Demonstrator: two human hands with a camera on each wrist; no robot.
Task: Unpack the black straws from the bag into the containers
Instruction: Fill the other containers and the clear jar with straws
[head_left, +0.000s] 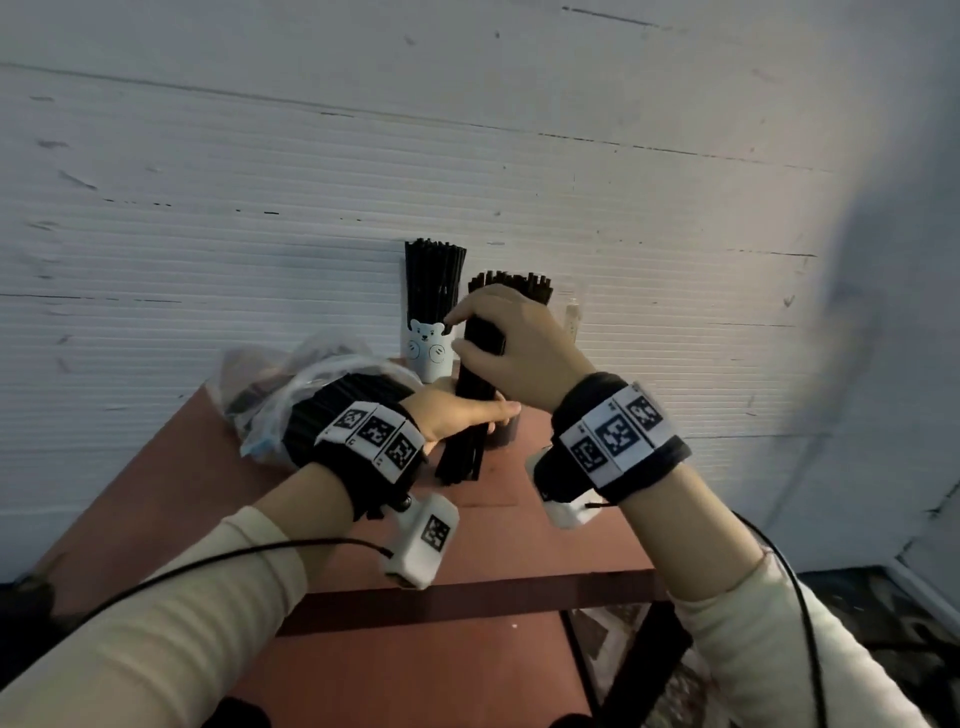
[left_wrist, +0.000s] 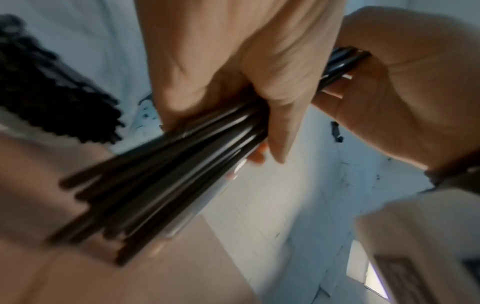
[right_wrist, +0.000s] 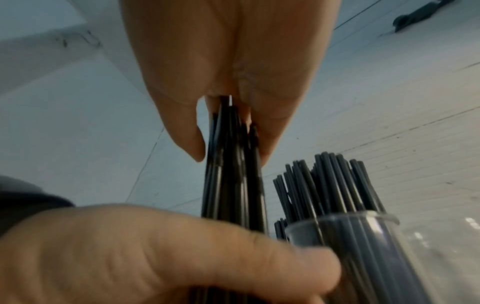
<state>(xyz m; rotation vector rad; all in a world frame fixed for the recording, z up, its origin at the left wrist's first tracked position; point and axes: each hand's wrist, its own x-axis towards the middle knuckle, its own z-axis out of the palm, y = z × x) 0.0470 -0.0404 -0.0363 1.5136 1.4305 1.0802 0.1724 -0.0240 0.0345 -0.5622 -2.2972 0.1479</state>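
Surface (head_left: 519, 540): reddish-brown, against a white wall.
Straws (head_left: 470, 415): upright bundle beside the bear cup (head_left: 428, 351).
Right hand (head_left: 511, 348): grip curled around bundle's top.
Left hand (head_left: 457, 413): grip wrapped around its middle.
Bag (head_left: 270, 395): left of cup.

Your left hand (head_left: 457, 415) low, fingers wrapped round lower part of straw bundle (head_left: 470, 410). Your right hand (head_left: 511, 345) above, fingers and thumb curled round bundle's upper part. Both forearms angled inward, wrists close together, cream sleeves pushed back.
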